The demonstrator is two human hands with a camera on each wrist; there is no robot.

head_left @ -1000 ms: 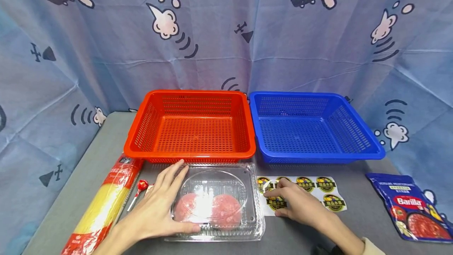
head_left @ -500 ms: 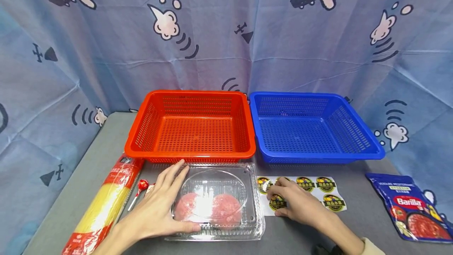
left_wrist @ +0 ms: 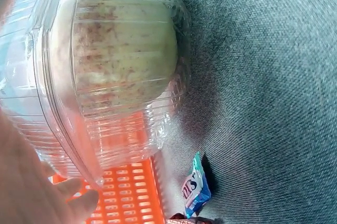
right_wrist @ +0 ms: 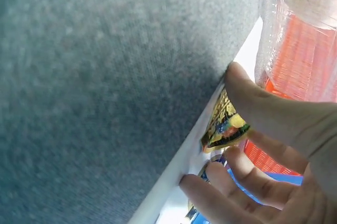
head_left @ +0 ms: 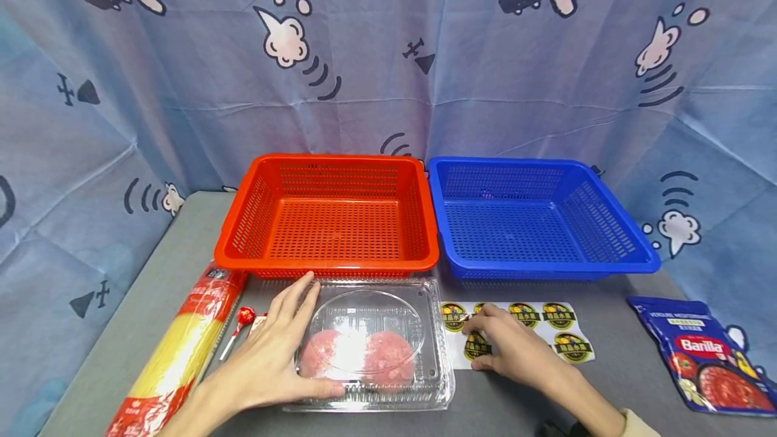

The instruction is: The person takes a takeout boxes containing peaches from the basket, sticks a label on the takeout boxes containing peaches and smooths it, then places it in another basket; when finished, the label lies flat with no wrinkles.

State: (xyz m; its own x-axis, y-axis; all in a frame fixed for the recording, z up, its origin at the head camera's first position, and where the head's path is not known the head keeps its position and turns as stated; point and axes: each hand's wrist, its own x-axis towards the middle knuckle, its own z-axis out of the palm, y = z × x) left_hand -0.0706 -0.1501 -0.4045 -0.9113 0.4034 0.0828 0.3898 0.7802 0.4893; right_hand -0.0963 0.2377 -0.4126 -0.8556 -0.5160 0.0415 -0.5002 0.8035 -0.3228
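My left hand (head_left: 267, 356) rests against the left side of a clear plastic clamshell box (head_left: 425, 383). Its fingers are spread toward the far edge and the thumb lies along the front of the lid. Inside are two round, pinkish, speckled fruits (head_left: 388, 359); the left wrist view shows one pale fruit (left_wrist: 121, 50) close up. My right hand (head_left: 516, 349) is over a white sheet of round stickers (head_left: 573, 315). Its thumb sits at the sheet's near edge. One black-and-gold sticker (right_wrist: 226, 121) rises from the sheet between thumb and curled index finger.
Behind stand a red basket (head_left: 334, 265) and a blue basket (head_left: 546, 268). On the left lie a bag of yellow noodles (head_left: 176, 342), a red lollipop (head_left: 245, 317) and a small Fox's packet (left_wrist: 196, 187). A Barilla sauce pouch (head_left: 704, 356) lies far right.
My right fingertips have drawn a little to the right, toward the thumb, and the left edge of the sticker has come with them. The left hand and the box stay in place.
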